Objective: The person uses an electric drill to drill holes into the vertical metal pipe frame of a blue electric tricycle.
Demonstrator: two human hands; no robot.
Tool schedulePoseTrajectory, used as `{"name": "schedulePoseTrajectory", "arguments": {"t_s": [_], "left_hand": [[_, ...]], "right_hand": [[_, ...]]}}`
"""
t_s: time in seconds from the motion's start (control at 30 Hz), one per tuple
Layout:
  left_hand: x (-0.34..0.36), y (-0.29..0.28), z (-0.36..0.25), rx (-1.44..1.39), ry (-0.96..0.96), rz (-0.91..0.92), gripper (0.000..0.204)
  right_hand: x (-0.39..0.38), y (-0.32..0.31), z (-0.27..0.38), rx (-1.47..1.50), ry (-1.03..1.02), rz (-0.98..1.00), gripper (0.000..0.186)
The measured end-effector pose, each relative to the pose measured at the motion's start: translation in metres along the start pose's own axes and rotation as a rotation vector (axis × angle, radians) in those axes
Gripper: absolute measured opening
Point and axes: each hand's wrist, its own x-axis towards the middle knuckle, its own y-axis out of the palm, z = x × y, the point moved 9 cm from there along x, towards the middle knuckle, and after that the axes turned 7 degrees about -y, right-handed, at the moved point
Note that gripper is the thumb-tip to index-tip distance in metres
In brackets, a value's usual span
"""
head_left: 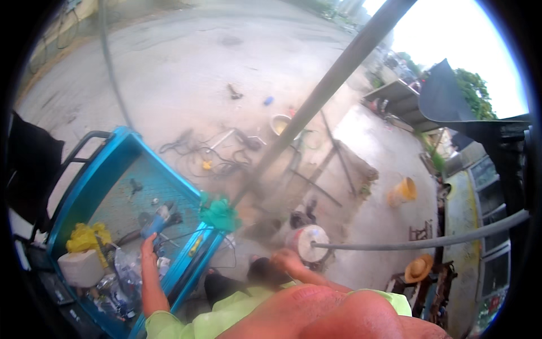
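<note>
Blue cart bed (116,195) carries grinder (157,220), yellow rag (86,237).

Blue cart bed (101,169) w/ yellow rag (84,237), green cloth (219,213), blue grinder (157,221), orange bucket (405,190), lime-green sleeves (214,319).

Outdoor yard, overcast daylight, bright white sky upper right. Bare grey concrete ground (186,62), stained, seen from high above. Long grey pole (333,79) crossing diagonally as landmark. Left of pole: tangled cables (209,158), blue cart bed (107,175) with railing. Right of pole: metal frame (327,169), orange bucket (403,191), straw hat (419,266), dark canopy (443,93), green trees beyond. Near pole base: white drum (307,242).
</note>
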Motion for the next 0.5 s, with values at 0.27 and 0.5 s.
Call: {"name": "schedulePoseTrajectory", "arguments": {"t_s": [0.27, 0.5], "left_hand": [[-0.371, 0.108, -0.164, 0.019, 0.720, 0.164, 0.059], [-0.578, 0.204, -0.176, -0.099, 0.833, 0.766, 0.068]], "right_hand": [[-0.008, 0.038, 0.105, 0.167, -0.211, 0.011, 0.016], [-0.031, 0.051, 0.195, 0.126, -0.390, 0.160, 0.019]]}}
